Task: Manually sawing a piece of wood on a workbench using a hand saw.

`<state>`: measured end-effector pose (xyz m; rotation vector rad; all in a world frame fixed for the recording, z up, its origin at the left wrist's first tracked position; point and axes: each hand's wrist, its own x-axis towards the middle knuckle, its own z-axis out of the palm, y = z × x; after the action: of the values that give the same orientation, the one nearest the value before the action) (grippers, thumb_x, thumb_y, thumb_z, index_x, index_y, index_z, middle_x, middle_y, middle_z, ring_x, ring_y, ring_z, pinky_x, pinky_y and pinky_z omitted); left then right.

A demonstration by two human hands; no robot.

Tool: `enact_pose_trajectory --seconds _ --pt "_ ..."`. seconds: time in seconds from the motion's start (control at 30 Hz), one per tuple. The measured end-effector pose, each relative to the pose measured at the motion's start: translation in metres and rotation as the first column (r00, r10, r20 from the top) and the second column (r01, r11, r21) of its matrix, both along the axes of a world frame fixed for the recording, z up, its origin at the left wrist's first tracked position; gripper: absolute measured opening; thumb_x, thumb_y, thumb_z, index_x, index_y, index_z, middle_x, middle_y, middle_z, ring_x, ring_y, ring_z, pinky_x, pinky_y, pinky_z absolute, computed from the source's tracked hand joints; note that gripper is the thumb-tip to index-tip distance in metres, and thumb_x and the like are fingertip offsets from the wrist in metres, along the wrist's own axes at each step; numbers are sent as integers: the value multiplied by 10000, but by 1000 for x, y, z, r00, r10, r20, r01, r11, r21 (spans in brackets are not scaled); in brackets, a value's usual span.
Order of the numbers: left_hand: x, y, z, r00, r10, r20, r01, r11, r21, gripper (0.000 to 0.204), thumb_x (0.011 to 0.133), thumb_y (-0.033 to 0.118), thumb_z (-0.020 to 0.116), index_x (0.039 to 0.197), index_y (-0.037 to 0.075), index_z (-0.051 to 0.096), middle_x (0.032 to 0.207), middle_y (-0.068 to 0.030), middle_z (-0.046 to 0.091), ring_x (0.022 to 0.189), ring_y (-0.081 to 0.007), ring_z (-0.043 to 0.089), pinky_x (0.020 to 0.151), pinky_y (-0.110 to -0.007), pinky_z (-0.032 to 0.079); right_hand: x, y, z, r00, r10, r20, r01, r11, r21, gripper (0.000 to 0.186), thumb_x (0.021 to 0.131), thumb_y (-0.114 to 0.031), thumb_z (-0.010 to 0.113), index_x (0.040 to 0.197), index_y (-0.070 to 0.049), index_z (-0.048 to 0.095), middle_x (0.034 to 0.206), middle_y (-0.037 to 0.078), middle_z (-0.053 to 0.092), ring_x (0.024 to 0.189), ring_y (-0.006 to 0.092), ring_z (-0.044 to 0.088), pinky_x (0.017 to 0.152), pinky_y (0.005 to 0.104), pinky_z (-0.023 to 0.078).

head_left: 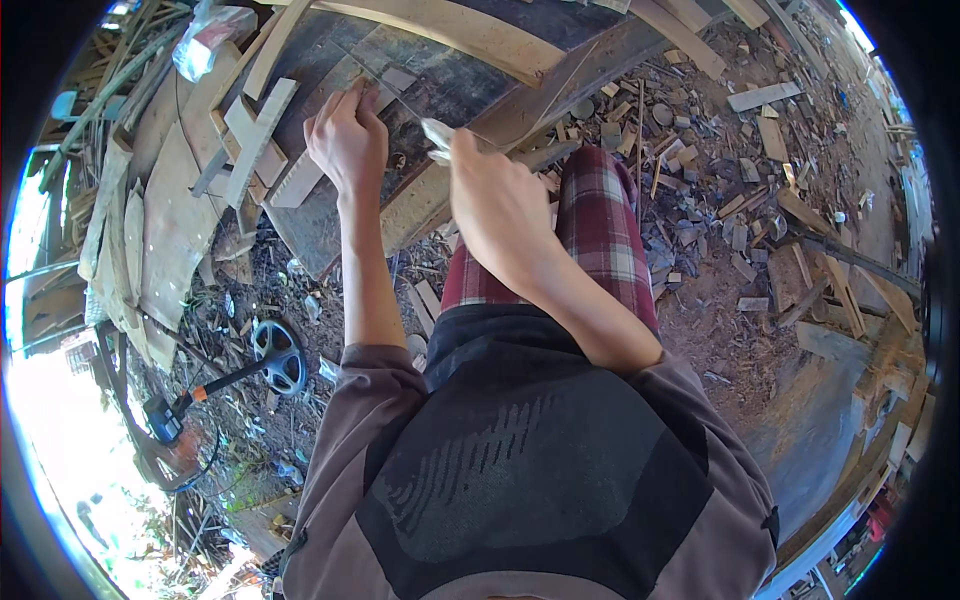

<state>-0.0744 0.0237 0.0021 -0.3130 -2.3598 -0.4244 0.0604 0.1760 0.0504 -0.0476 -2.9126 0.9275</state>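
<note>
My left hand is at a dark work surface, fingers curled, on something I cannot make out; a small grey block lies beside its fingertips. My right hand is closed round a light-coloured object like a wrapped tool handle, a little right of my left hand and above my plaid-covered leg. A thin line runs up-left from that object, too fine to identify. Pale wooden strips lie crossed left of my left hand.
Wood offcuts litter the dirt ground to the right. Bent plywood sheets and stacked sticks stand at the left. A long-shafted machine with a black wheel lies at lower left. A plastic bag sits at upper left.
</note>
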Motion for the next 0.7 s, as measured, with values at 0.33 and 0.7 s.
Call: enact_pose_trajectory --seconds 0.33,0.7 --pt "2 0 -4 997 60 -56 -60 998 14 206 813 139 660 993 128 760 852 -21 714 763 -220 665 750 -352 445 -20 -26 -2 1000 -18 -23 15 993 -118 121 904 -80 506 973 18 497 762 266 666 748 437 684 672 507 557" --pt "-9 1 -3 989 123 -78 -124 992 -13 150 856 190 641 933 146 762 861 -14 725 774 -198 676 763 -349 437 -18 -22 2 1000 -4 16 3 1000 25 105 888 -89 564 942 -7 525 775 210 688 741 370 711 637 433 579"
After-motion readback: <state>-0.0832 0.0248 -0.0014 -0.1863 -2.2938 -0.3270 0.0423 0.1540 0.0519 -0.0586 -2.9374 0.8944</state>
